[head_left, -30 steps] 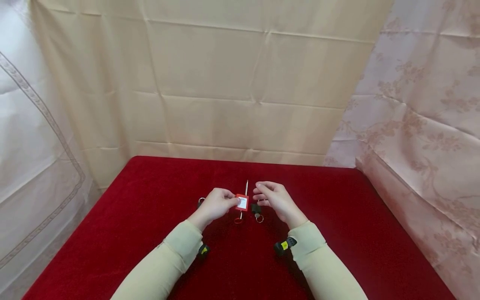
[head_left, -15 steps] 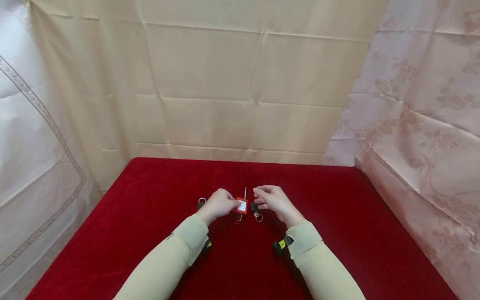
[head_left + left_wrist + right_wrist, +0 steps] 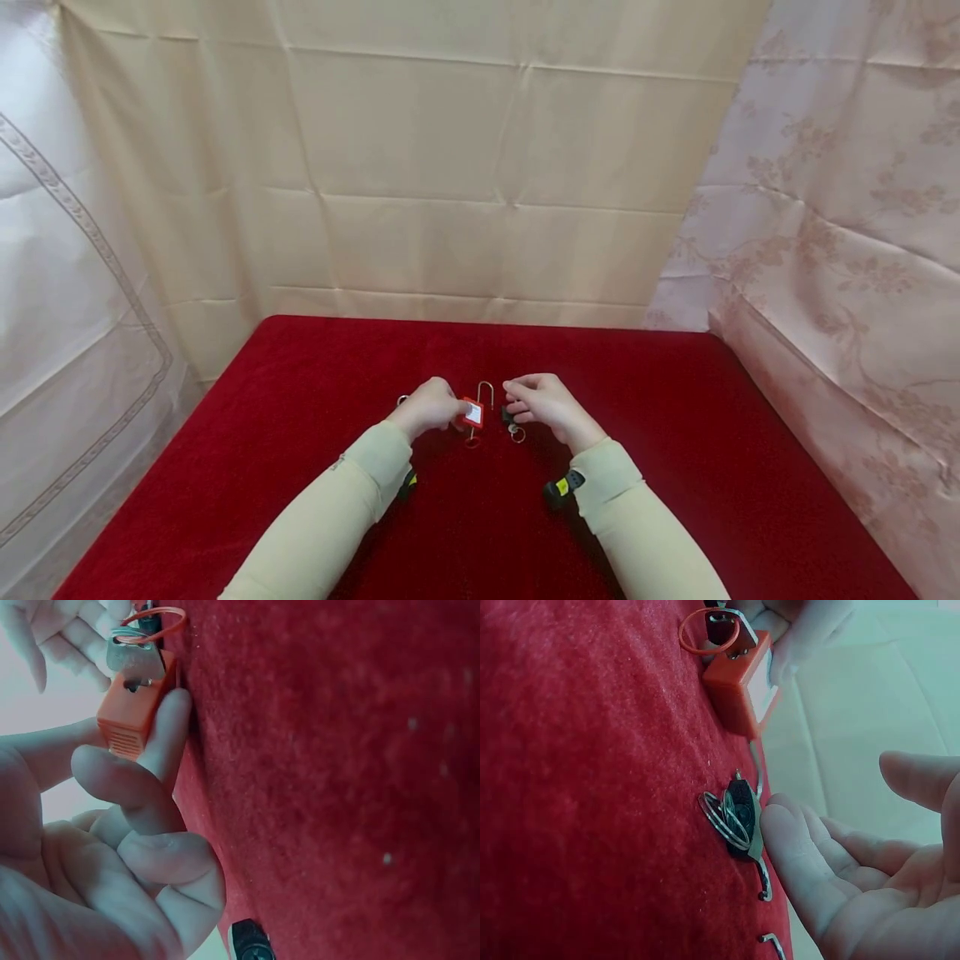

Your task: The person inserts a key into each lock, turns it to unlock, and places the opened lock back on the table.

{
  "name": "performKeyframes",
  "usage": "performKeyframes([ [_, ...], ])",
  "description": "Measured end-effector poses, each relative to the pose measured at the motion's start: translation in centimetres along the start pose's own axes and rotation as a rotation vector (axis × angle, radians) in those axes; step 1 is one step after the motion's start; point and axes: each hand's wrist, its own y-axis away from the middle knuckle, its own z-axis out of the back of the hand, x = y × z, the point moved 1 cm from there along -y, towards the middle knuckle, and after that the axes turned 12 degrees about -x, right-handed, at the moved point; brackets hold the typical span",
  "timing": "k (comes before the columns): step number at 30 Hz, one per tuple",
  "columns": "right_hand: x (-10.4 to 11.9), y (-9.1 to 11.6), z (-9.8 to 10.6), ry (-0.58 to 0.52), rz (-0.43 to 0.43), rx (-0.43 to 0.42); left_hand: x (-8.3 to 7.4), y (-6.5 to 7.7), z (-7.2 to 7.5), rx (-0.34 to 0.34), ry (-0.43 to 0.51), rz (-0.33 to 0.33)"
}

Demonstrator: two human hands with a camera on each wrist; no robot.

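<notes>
My left hand [image 3: 431,407] pinches a red padlock [image 3: 473,413] with a white label, just over the cloth. Its U-shaped shackle [image 3: 486,385] is swung out, with one leg free of the body. A key [image 3: 135,660] on a red ring [image 3: 171,613] sits in its keyhole. My right hand [image 3: 551,404] holds nothing, its fingers loosely bent and the thumb apart in the right wrist view. By its fingertips lies a dark padlock [image 3: 741,814] with a metal key ring [image 3: 724,823]; whether they touch, I cannot tell.
Behind my left hand a ring-like metal shackle [image 3: 402,400] shows, its lock body hidden. A small metal hook [image 3: 771,941] lies near the right hand. Red cloth [image 3: 637,400] covers the table. Fabric hangings [image 3: 420,250] stand behind and at both sides.
My left hand has lowered the red padlock, shifted it slightly left and turned it, so the shackle's U shape now shows. My right hand has come down a little, nearer the dark padlock.
</notes>
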Motion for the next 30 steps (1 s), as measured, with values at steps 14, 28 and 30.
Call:
performKeyframes([
  [14,-0.2,-0.1,-0.3,0.008,0.007,0.004,-0.9,-0.2,-0.1,0.014,-0.166,-0.001],
  [28,-0.4,0.2,-0.4,0.012,0.003,-0.008,-1.0,0.0,0.0,0.0,-0.227,-0.007],
  [30,-0.5,0.2,-0.4,0.008,0.001,-0.009,-1.0,0.0,0.0,-0.004,-0.225,-0.017],
])
